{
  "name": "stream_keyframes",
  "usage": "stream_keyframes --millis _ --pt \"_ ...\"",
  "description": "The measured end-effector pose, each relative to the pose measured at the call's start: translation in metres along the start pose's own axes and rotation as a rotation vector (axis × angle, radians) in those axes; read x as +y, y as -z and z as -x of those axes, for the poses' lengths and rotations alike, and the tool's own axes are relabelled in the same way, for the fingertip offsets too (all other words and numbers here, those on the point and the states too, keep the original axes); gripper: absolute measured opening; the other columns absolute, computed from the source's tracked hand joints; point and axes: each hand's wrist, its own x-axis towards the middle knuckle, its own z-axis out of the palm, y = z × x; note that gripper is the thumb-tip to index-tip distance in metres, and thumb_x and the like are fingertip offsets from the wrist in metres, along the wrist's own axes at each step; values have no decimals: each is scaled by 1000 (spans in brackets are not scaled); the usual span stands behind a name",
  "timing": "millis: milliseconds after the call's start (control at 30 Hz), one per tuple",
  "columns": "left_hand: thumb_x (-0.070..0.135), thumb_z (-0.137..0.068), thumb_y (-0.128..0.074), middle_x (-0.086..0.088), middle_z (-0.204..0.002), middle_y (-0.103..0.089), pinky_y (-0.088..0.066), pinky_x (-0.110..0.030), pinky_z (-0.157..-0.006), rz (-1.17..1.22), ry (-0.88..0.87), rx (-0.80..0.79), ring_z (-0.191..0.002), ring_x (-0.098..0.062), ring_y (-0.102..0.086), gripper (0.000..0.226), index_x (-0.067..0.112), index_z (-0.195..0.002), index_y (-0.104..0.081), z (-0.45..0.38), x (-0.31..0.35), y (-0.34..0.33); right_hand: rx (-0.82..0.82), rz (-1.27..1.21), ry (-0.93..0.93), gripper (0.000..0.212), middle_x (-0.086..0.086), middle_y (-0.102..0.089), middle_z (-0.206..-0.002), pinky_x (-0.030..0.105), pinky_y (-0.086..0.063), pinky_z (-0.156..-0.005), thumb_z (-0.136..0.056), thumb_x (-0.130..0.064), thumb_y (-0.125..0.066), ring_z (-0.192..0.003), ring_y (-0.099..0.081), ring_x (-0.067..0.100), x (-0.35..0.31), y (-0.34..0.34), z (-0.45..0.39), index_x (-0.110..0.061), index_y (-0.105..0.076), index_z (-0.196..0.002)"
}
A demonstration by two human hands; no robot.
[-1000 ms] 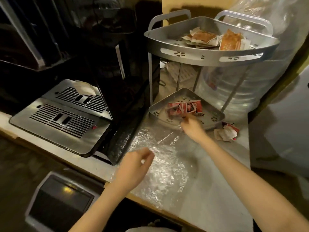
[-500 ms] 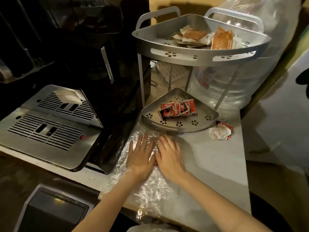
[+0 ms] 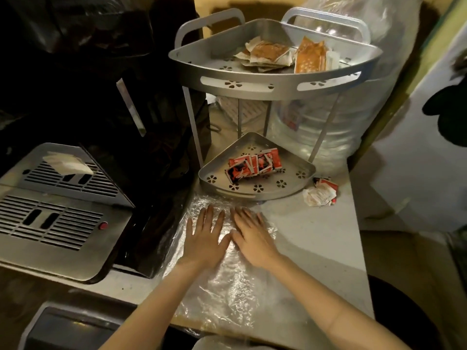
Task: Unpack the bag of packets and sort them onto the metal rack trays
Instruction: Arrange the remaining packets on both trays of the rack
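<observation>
Two flat hands lie side by side on the clear crinkled plastic bag (image 3: 227, 286), which is spread on the pale countertop (image 3: 316, 238) just in front of the rack. The left hand (image 3: 206, 238) and the right hand (image 3: 252, 238) both have fingers straight and spread, palms down, gripping nothing; they press the film rather than hold it, probably to flatten it now that it looks emptied.

Just beyond the fingertips sits the lower grey metal corner tray (image 3: 298, 176) with flower-shaped holes, holding a small cluster of red and black sauce packets (image 3: 254, 165) near its middle. Above it, on thin legs, the upper grey metal tray (image 3: 252, 83) carries orange-brown packets (image 3: 309, 56), some lying flat and others leaning upright toward its back right. That split by colour suggests the sorting is largely done.

A few crumpled white and red packets (image 3: 321, 193) lie on the counter beside the lower tray's right corner, outside either tray; they may yet need placing. To the left stands a dark coffee machine with a slotted metal drip tray (image 3: 50, 218), and behind the rack a large clear water bottle (image 3: 328, 137).
</observation>
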Motion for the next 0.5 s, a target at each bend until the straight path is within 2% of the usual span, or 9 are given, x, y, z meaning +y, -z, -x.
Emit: stream_keyframes --millis 33,100,200,267,400,500 --pt "55 -90 -3 -5 -155 19 10 -47 -115 -36 11 -42 -142 -22 19 63 27 -145 11 -1 2 4 25 -130 -21 49 3 -27 -153 33 -6 -115 -97 -29 -32 -142 -20 20 2 5 1 -20 -24 -145" --pt "48 -94 -13 -10 -155 16 6 -51 -114 -132 33 -96 -142 -27 15 61 23 -146 9 -4 9 16 82 -306 -83 47 3 -40 -146 28 -24 -110 -95 -20 -42 -135 -34 18 8 19 6 -22 -33 -141" --pt "40 -95 -25 -19 -155 -3 -9 -53 -113 -288 63 -108 -142 -36 -2 59 15 -146 -10 -11 29 37 176 -300 -115 44 4 -47 -138 16 -27 -97 -94 -15 -43 -126 -43 17 23 42 16 -17 -38 -138" --pt "36 -95 -28 -19 -150 -23 -24 -50 -108 -346 66 -87 -138 -36 -22 52 11 -140 -28 -11 51 55 236 -292 -143 43 6 -49 -135 16 -29 -95 -93 -14 -45 -123 -45 19 36 57 21 -15 -42 -135" --pt "30 -95 -34 -10 -124 -58 -44 -37 -88 -199 -78 -47 -112 -29 -56 36 13 -121 -53 -17 101 80 327 -282 -232 45 7 -50 -134 25 -33 -102 -89 -9 -51 -127 -43 20 69 82 28 -15 -44 -133" --pt "31 -93 -35 -12 -118 -61 -47 -38 -82 -24 -241 -14 -105 -32 -59 36 15 -118 -55 -32 131 83 400 -294 -296 45 6 -50 -135 27 -36 -103 -88 -8 -54 -127 -44 20 94 100 35 -16 -47 -131"
